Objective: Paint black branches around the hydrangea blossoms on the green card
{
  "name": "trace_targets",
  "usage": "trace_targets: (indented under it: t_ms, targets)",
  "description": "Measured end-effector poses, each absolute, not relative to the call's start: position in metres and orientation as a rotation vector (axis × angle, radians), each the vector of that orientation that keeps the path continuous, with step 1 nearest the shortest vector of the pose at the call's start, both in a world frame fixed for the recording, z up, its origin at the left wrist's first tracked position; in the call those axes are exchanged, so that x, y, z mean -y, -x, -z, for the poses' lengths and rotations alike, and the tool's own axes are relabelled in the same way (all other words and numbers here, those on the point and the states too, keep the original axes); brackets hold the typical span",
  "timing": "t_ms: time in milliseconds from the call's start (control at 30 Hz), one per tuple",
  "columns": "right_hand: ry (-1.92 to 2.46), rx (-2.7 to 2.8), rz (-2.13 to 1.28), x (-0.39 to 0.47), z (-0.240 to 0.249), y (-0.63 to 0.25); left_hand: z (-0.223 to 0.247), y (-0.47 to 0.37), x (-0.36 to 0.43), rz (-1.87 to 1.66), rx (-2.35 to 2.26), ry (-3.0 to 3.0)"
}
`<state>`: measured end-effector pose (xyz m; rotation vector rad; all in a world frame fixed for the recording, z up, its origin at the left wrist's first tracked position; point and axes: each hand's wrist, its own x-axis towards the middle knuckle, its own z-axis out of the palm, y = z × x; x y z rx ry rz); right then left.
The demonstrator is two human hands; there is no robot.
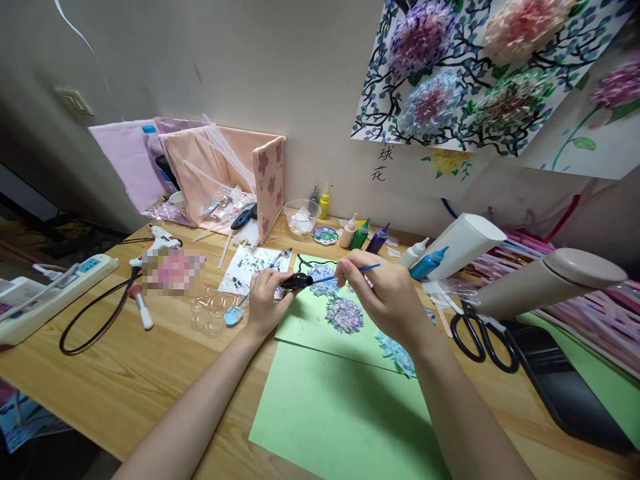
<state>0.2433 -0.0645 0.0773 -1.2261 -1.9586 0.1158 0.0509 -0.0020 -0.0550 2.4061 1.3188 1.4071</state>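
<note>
My left hand [264,300] grips a small black paint bottle [296,281], held on its side over the top edge of a light green sheet [310,320]. My right hand [385,293] holds a thin blue paintbrush [361,269] whose tip points at the bottle's mouth. The green sheet bears black branch lines and blue-purple flower clusters [344,313] just below both hands. A second, bare green sheet [340,413] lies nearer to me on the wooden table [125,380].
Paint bottles [361,235], a round palette [325,235] and a clear bowl [301,217] line the wall. Black scissors [483,337] and a beige lamp head [545,280] lie right. A glue gun [159,241], power strip [55,287] and pink fabric box [225,177] stand left.
</note>
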Motion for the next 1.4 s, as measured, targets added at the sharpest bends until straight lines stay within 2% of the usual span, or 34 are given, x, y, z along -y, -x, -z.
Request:
trace_targets:
  t_ms: [200,467,700,1033,1400]
  targets:
    - [1.21,1.627,-0.145,0.068,-0.083,-0.259,0.055,-0.051,-0.001,-1.472,-1.353,-2.351]
    - [1.505,1.675,-0.08,0.083,-0.065,-0.299,0.055,-0.052,-0.003,-1.526,-1.363,-2.283]
    - [1.621,1.648,-0.249,0.1,-0.049,-0.332,0.054,-0.053,-0.002,-1.497,-1.341,-2.305]
    - [1.569,1.588,-0.516,0.089,-0.027,-0.319,0.055,-0.054,-0.002,-1.477,-1.349,-2.295]
    - [1.611,1.609,-0.527,0.084,-0.01,-0.314,0.054,-0.054,-0.001,-1.472,-1.324,-2.279]
